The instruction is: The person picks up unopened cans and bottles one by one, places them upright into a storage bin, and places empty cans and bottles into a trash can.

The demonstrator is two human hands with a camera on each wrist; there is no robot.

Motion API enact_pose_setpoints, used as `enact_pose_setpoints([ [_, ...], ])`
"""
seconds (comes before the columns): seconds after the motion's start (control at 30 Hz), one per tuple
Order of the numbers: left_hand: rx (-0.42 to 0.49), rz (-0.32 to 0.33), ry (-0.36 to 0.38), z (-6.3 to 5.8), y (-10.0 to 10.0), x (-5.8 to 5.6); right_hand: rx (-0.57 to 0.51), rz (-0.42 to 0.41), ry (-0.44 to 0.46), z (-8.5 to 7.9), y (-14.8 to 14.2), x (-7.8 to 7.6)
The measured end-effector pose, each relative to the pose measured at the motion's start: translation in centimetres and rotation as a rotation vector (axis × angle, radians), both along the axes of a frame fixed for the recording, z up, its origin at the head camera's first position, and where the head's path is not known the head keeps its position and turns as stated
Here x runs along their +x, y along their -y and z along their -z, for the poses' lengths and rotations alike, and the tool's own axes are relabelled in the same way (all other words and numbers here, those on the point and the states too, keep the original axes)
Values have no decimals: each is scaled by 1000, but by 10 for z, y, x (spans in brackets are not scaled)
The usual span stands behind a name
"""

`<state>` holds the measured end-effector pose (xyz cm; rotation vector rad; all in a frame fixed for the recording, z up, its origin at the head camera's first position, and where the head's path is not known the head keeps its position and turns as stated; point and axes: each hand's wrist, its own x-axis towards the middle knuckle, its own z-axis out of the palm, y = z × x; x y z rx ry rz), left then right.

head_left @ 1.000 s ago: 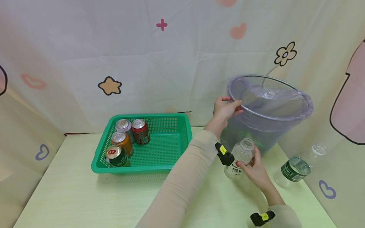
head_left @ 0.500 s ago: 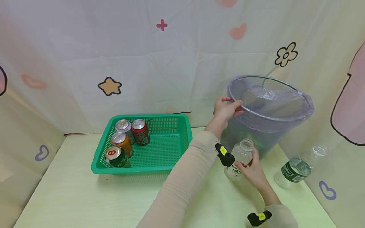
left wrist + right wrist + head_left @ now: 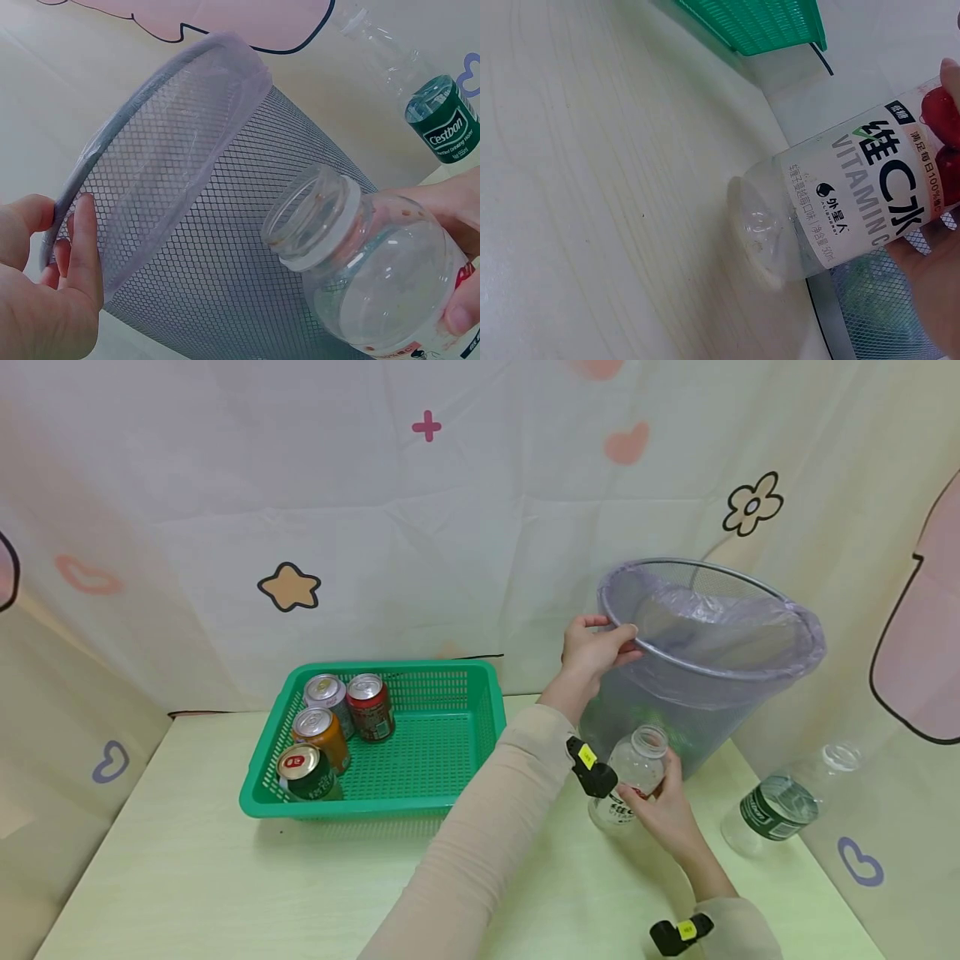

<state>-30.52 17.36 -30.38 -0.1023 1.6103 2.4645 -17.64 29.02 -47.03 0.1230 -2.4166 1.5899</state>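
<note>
My left hand (image 3: 588, 652) grips the near-left rim of a mesh trash bin (image 3: 660, 727) lined with a thin purple bag (image 3: 712, 618); in the left wrist view, thumb and fingers pinch the rim from both sides. My right hand (image 3: 671, 814) holds a clear, capless plastic bottle (image 3: 637, 764) in front of the bin. Its white label reads "Vitamin C", with red fruit printed on it, as the right wrist view shows. The bottle's base is at the tabletop, and its open mouth points up. Part of the bottle is hidden behind the left wrist's black camera.
Left of the bin sits a green plastic basket (image 3: 427, 810) with several drink cans (image 3: 318, 735) at its left end. A clear water bottle with a green label (image 3: 780, 806) stands at the right table edge. A printed curtain (image 3: 450, 527) hangs behind.
The right hand and forearm have shifted slightly left, and the fingers have moved a little on the bottle. The left hand, bin, basket and cans look the same.
</note>
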Motion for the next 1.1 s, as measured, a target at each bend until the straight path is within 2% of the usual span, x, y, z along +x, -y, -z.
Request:
enact_pose_setpoints([
  [0.7, -11, -16, 14, -1, -1, 0, 38, 29, 11, -8, 0, 4],
  [1.1, -10, -11, 3, 0, 0, 0, 156, 53, -31, -8, -12, 12],
])
